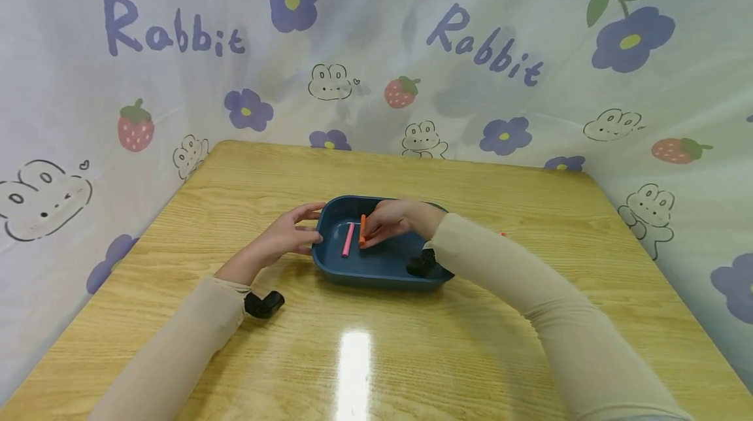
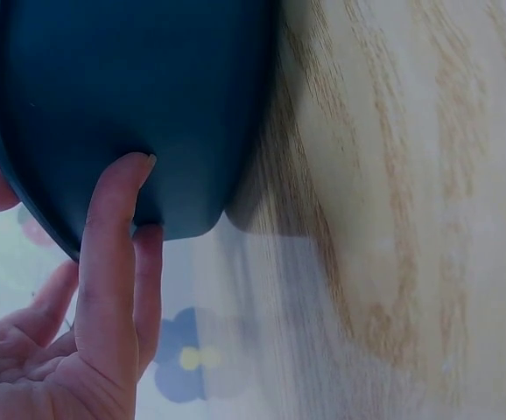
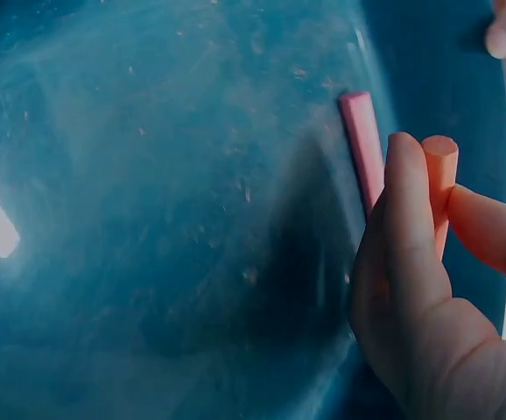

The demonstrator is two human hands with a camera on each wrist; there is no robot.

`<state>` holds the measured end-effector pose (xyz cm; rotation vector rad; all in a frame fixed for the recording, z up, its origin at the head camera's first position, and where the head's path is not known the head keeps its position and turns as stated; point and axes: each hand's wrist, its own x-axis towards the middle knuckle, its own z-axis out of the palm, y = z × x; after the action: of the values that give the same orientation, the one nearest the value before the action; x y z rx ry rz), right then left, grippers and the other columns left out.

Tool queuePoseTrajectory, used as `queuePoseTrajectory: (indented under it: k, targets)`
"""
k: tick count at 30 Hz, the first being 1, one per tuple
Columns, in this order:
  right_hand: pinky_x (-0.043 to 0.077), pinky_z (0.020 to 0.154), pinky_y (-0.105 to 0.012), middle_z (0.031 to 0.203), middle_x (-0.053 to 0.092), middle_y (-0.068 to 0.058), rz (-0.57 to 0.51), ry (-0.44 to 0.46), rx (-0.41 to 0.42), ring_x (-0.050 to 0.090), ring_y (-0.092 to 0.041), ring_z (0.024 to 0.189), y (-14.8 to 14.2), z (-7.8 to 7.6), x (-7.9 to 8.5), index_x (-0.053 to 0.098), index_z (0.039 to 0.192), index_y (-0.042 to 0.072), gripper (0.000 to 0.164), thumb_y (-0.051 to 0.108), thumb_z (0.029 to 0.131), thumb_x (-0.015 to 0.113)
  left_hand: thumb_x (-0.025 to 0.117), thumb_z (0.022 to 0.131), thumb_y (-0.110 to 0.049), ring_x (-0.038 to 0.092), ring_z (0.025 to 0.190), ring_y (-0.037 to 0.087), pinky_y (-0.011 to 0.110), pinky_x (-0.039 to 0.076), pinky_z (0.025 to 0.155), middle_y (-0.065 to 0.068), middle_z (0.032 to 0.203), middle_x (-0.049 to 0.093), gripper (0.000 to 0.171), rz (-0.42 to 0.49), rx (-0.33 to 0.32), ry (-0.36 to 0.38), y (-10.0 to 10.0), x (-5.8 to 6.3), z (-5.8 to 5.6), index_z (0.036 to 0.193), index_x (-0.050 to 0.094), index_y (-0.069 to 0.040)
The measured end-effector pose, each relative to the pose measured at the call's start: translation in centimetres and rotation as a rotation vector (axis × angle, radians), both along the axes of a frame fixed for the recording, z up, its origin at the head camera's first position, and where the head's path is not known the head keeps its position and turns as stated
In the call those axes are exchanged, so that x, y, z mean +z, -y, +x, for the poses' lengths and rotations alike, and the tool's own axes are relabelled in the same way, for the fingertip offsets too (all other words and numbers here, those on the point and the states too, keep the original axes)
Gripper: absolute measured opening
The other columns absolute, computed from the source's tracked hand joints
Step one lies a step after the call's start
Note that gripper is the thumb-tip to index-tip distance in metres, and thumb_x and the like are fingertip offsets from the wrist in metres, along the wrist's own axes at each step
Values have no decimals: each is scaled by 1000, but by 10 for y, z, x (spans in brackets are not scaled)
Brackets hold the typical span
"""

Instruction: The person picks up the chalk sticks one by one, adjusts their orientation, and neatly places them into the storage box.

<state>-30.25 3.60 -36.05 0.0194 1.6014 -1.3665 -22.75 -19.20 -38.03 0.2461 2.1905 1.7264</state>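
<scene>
A dark blue tray (image 1: 376, 277) with rounded corners stands on the table. At its left end my left hand (image 1: 288, 235) holds the wall, the thumb at the rim and fingers (image 2: 104, 254) against the outside. My right hand (image 1: 391, 218) reaches into the tray from the right. Between thumb and fingers it pinches an orange chalk stick (image 3: 441, 175), held fairly upright. A pink chalk stick (image 1: 348, 240) lies on the tray floor, left of the orange one. In the right wrist view my fingers hide the lower end of the pink chalk (image 3: 362, 140).
The tray rests on a wooden table (image 1: 282, 369). A small red tip (image 1: 502, 234) shows just beyond my right sleeve; the rest of it is hidden. A printed white curtain (image 1: 376, 35) hangs along the back and sides. Black camera mounts (image 1: 265, 304) sit at the wrists.
</scene>
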Motion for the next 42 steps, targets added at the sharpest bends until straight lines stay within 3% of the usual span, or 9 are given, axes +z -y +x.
queuePoseTrajectory:
  k: [3,7,12,19,23,29,32,37,42]
  targets:
    - [55,70,-29,102,47,-20,42,-5,3,59,-27,82,4,0,-3,53,92,-13,9,-13,90,45,57,85,0,46,118,41,42,54,75,23,140,29,71,3,-4,0,-1,1,0,147,25,-8]
    - [55,68,-29,100,47,-20,85,-12,-3,59,-26,79,8,2,-5,52,100,-14,12,-13,89,46,57,84,1,46,118,41,42,54,75,22,140,30,71,1,-6,2,-2,2,0,147,25,-8]
    - [54,74,-32,98,49,-20,86,8,-21,59,-28,81,10,2,-7,45,114,-15,26,-14,88,47,58,84,1,48,117,40,43,54,75,21,139,32,71,3,-2,8,-5,4,1,147,26,-10]
    - [50,84,-37,96,52,-20,85,7,-20,60,-28,81,7,1,-3,48,112,-14,24,-13,88,49,58,84,1,47,117,41,43,53,75,21,140,32,71,7,-2,11,-6,5,0,147,26,-10]
    - [47,89,-40,100,52,-20,47,-10,-10,59,-28,85,4,1,2,47,120,-15,32,-13,88,48,58,84,1,47,118,40,43,53,75,22,140,31,71,12,-7,9,-6,4,-1,147,26,-10]
    - [43,94,-43,110,51,-22,-18,-58,-8,57,-28,89,0,5,13,33,135,-10,49,-11,89,49,57,85,2,47,117,40,43,53,76,22,139,31,70,20,-7,19,-6,2,-1,147,26,-10]
    - [43,94,-44,117,50,-25,-41,-81,-5,56,-29,93,-2,8,18,31,137,-8,51,-10,90,48,57,85,2,47,117,39,43,53,76,21,139,31,70,18,0,24,-5,1,-1,147,26,-11]
    - [39,98,-45,133,40,-29,-95,-110,28,49,-35,114,-6,14,28,25,141,-7,52,-8,93,44,58,85,0,48,116,39,43,53,76,22,140,29,71,11,0,13,-2,0,0,147,25,-10]
    - [38,99,-45,135,37,-31,-143,-143,46,41,-40,124,-14,22,38,21,143,-7,53,-7,94,43,58,85,-1,50,114,36,43,53,76,21,140,30,71,12,4,13,-1,-1,0,147,26,-10]
